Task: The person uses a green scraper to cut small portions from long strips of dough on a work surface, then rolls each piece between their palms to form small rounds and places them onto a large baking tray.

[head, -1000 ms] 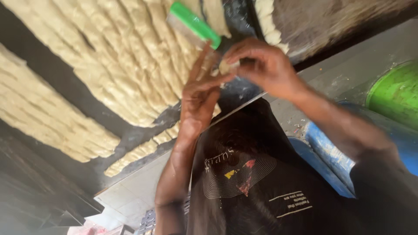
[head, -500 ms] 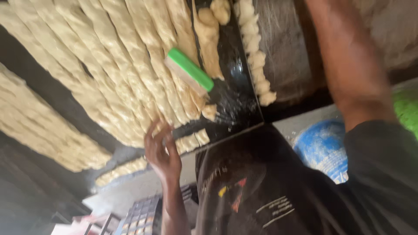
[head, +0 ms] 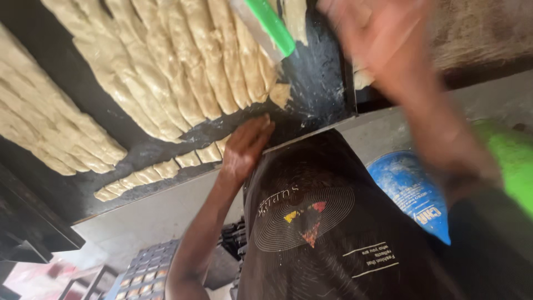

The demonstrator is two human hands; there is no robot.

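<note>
The person's left hand rests empty, fingers loosely together, on the near edge of the black tray, touching the short dough pieces that run toward 8 o'clock; the right hand, up at 1 o'clock, is motion-blurred, so whether it grips anything cannot be told. A green-handled scraper lies at 12 o'clock across the long dough strips. Working this well likely means steadying the tray with the left hand and lifting pieces gently, so the soft strips neither stretch nor stick together.
</note>
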